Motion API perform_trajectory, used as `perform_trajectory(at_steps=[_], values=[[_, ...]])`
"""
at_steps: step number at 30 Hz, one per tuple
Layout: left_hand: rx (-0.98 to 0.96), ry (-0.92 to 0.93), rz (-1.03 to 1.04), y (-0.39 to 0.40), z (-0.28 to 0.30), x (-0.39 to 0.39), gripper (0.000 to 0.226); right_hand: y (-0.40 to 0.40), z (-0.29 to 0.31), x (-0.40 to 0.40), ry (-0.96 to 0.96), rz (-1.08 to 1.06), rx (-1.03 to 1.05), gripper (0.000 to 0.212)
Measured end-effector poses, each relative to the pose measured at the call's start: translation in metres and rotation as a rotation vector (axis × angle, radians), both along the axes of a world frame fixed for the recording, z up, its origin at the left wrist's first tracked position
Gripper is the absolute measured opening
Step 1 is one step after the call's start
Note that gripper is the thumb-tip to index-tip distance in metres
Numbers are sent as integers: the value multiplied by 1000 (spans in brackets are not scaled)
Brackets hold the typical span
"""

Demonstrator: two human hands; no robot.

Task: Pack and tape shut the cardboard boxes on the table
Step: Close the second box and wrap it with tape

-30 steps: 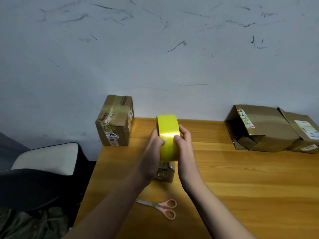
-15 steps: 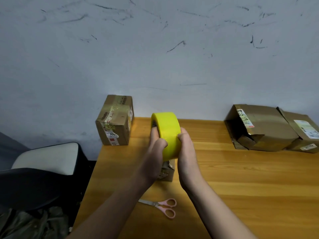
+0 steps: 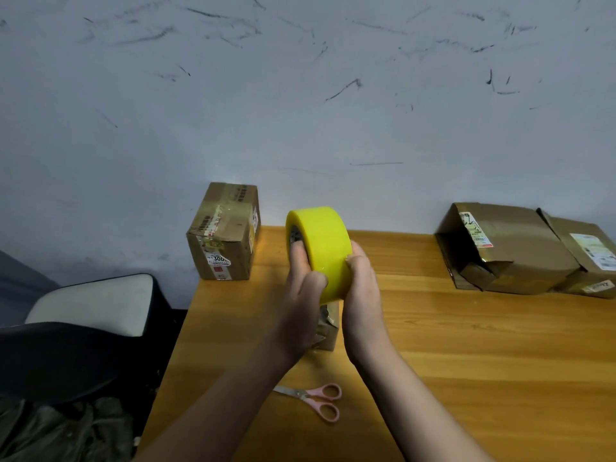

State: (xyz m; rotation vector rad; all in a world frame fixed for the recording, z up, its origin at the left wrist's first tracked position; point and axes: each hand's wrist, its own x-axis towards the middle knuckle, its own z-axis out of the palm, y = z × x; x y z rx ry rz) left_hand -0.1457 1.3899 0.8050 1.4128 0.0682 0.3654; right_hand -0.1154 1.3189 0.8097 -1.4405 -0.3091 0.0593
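Note:
Both my hands hold a wide yellow tape roll (image 3: 325, 243) up over the wooden table (image 3: 466, 345). My left hand (image 3: 300, 305) grips its left side, with fingers reaching into the core. My right hand (image 3: 361, 295) grips its right side, thumb on the outer band. Under my hands a small cardboard box (image 3: 328, 328) sits on the table, mostly hidden. A taped box (image 3: 225, 233) stands at the table's far left corner. Two flatter boxes lie at the far right: one with an open end flap (image 3: 503, 248), the other (image 3: 586, 258) against it.
Pink-handled scissors (image 3: 315, 400) lie on the table near my left forearm. A chair with a light seat (image 3: 90, 305) stands left of the table, with dark cloth (image 3: 66, 428) below it. A scuffed white wall (image 3: 300, 111) runs behind the table.
The tape roll has turned so its left face and core show, and it has shifted slightly up. My left fingers have moved into the core.

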Motion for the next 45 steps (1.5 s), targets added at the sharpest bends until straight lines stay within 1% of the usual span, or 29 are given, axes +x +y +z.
perform_trajectory(at_steps=[5,8,10,12,13,15,17,21,25,26,28,30,32,33,34,35,37,38,40,41,43,45], values=[[37,-6,9,-1,-1,4,49,2,0,2,25,-23,4,32],[43,-12,5,1,0,4,41,3,1,2,69,19,41,32],[12,-16,-19,1,1,4,46,0,2,2,109,69,126,35],[10,-20,-31,1,1,5,51,-1,4,4,195,86,204,28],[16,-19,-31,0,1,6,52,-2,4,4,211,71,192,29],[30,0,-13,0,1,6,51,-2,3,6,145,12,74,25],[54,23,14,-1,0,7,46,-1,3,5,75,-27,-4,28],[132,65,48,-3,0,7,37,-1,3,5,54,-33,-16,29],[188,137,73,0,-2,7,55,1,2,10,184,4,111,29],[199,145,64,1,-2,7,53,0,5,11,225,35,173,28],[191,146,52,3,-1,9,39,-3,6,11,331,114,290,28],[200,170,59,5,-1,9,31,-7,7,11,411,152,318,33],[260,188,64,8,-5,10,27,-7,4,12,408,104,233,32],[242,226,60,8,-7,10,20,-6,4,13,379,66,166,31],[277,247,57,9,-10,10,18,-5,4,13,350,33,104,27],[275,254,67,9,-12,10,20,-4,3,13,319,11,48,25],[257,204,76,6,-9,10,36,-2,0,12,271,-11,-12,38],[258,195,85,4,-6,11,41,-1,-1,12,270,-20,-9,41],[237,181,76,1,-6,12,47,-1,-1,13,298,-36,33,30],[200,176,72,1,-6,12,48,-1,0,12,311,-40,54,29],[188,189,65,2,-6,12,50,-3,-1,13,348,-6,124,37],[168,176,43,4,-8,13,47,-6,-3,15,399,108,238,40]])
